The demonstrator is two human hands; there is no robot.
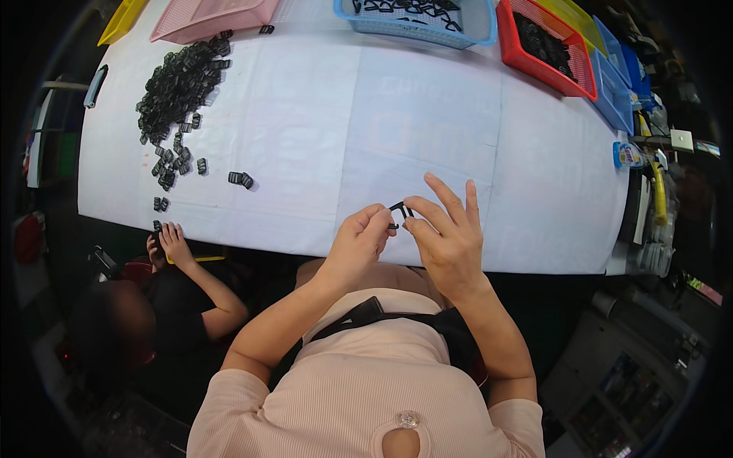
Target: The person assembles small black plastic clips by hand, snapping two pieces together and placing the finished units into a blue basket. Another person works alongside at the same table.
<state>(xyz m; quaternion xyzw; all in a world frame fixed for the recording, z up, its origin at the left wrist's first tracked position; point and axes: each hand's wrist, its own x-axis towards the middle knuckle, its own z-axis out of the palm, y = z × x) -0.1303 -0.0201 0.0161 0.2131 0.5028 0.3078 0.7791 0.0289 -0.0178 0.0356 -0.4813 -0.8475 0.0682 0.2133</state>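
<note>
Over the near edge of the white-covered table, both hands hold one small black plastic frame piece (396, 206) between them. My left hand (359, 241) grips its left side in a pinch of thumb and forefinger, the other fingers curled in. On the other side, my right hand (450, 248) pinches the piece between thumb and index finger, while its remaining fingers stand raised and spread. The fingertips partly cover the piece, so its full shape is hidden. A pair of small black buckle-like pieces (240, 180) lies on the table to the left of my hands.
A heap of black pieces (179, 84) spreads over the left of the white table (305, 114). Pink (217, 21), blue (420, 32) and red baskets (546, 67) line the far edge. Another person's hand (175, 244) works at the near left edge. A bottle (628, 155) stands far right.
</note>
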